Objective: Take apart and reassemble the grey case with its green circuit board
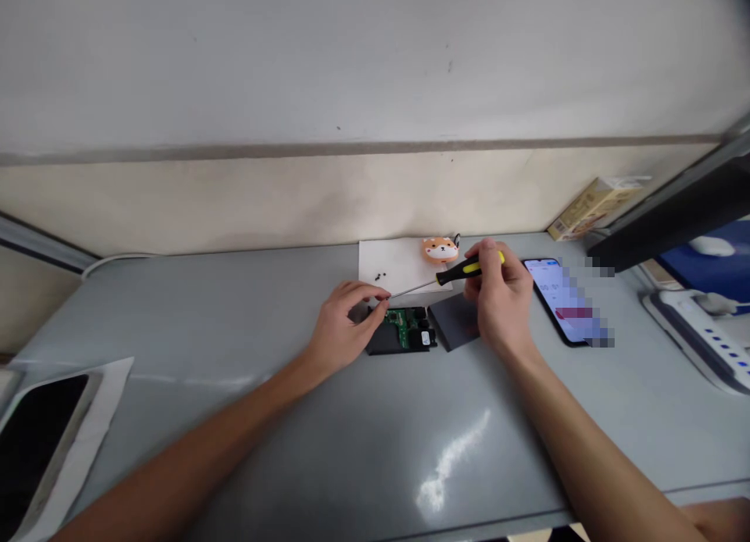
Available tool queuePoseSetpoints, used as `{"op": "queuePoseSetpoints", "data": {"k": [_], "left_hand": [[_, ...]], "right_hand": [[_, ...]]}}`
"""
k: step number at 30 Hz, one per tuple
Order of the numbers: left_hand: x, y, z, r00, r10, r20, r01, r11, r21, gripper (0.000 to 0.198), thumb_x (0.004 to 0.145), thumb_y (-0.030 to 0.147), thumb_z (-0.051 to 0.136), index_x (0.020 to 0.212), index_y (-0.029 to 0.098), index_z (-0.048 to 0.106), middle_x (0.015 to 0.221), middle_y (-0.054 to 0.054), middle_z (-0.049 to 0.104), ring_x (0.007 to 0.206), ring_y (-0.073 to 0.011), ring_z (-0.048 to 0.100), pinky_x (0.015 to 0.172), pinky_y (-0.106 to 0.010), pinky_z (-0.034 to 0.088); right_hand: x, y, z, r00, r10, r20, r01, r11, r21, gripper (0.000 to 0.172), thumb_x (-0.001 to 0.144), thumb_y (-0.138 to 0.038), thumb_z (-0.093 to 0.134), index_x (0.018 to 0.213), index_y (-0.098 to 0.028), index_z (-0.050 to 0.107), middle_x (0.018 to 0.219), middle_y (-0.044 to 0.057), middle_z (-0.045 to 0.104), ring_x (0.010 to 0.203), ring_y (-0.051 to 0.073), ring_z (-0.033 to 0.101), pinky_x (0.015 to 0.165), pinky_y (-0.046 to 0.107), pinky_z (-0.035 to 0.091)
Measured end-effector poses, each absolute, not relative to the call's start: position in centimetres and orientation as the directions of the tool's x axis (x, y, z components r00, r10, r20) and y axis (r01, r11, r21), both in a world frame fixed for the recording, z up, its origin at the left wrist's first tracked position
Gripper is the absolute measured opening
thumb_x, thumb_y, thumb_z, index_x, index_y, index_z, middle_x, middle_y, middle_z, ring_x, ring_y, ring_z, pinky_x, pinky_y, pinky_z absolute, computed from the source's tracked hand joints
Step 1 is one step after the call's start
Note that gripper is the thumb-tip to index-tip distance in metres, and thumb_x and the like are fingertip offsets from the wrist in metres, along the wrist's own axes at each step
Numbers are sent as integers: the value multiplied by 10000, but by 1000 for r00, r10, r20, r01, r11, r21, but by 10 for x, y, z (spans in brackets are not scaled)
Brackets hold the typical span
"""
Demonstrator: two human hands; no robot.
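My right hand [501,296] grips a screwdriver [454,274] by its black and yellow handle, its thin shaft pointing left. At the shaft's tip, the thumb and fingers of my left hand [347,323] pinch together; what sits between them is too small to make out. Just below the fingertips lies an open black device case [383,339] with a green circuit board [402,329] inside. A flat dark cover panel [454,321] rests to its right, partly under my right hand. Several tiny dark screws [380,276] lie on a white sheet of paper [372,254] behind the case.
An orange animal-faced case [441,250] stands on the paper. To the right are a lit phone [556,300], a white power strip [703,339] and a small box [591,208] against the wall. A dark-screened tablet-like object [41,417] lies at left.
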State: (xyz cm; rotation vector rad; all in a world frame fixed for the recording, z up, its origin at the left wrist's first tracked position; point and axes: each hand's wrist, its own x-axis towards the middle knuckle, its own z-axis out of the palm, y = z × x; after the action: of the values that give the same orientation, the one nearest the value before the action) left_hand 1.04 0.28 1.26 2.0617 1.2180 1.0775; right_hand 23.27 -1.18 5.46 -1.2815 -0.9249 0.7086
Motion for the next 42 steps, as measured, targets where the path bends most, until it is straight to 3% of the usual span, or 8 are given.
{"op": "queuePoseSetpoints", "data": {"k": [9,12,15,19,26,30,37,42], "left_hand": [[11,3,13,288,881,375,464,-471,751,73,926,242,657,936,256,728,926,-13,742,916,-198,674,916,-397,538],[8,2,14,286,879,381,467,-475,746,148,915,213,632,1019,259,727,1008,-18,739,961,-201,662,928,-395,523],[5,4,11,230,902,367,500,-433,750,271,898,146,548,1082,256,713,1073,-29,721,968,-201,646,887,-377,516],[3,7,5,157,939,307,571,-339,747,258,878,112,489,958,237,700,940,-15,718,856,-194,648,787,-351,501],[7,7,6,237,939,249,655,-344,673,240,877,118,474,778,228,663,823,-4,712,836,-206,649,833,-385,499],[6,7,7,259,931,258,651,-366,665,236,877,114,483,778,230,663,823,-5,710,837,-208,647,834,-390,504],[7,5,6,338,900,277,627,-434,647,240,897,115,489,800,225,679,875,-5,709,855,-194,643,839,-372,495],[8,5,5,343,891,296,615,-451,646,240,895,119,501,793,225,690,851,-12,709,842,-196,654,833,-369,510]], "right_hand": [[230,-14,55,462,860,215,80,201,-976,422,937,-597,600,773,-208,607,569,-58,408,436,71,373,399,225,280],[230,-14,55,462,856,234,115,204,-972,425,944,-592,592,772,-204,613,572,-56,426,443,71,390,413,224,292],[230,-14,52,453,859,239,144,194,-970,427,945,-599,585,791,-203,633,559,-57,433,451,77,403,423,225,293],[228,-13,46,405,878,254,185,193,-964,411,941,-593,594,821,-207,670,564,-53,441,475,87,407,439,234,284],[223,-16,41,359,892,276,236,199,-951,373,942,-561,611,821,-214,675,635,-32,514,524,91,436,469,240,325],[222,-17,40,329,900,284,259,203,-944,360,943,-554,609,826,-222,684,652,-26,543,541,102,463,484,245,366],[220,-19,43,318,892,321,320,218,-922,354,950,-534,607,803,-220,680,627,-34,520,505,89,422,469,252,324],[214,-21,50,245,884,398,383,289,-877,321,960,-501,603,822,-223,682,725,-5,631,568,107,474,512,264,381]]}}
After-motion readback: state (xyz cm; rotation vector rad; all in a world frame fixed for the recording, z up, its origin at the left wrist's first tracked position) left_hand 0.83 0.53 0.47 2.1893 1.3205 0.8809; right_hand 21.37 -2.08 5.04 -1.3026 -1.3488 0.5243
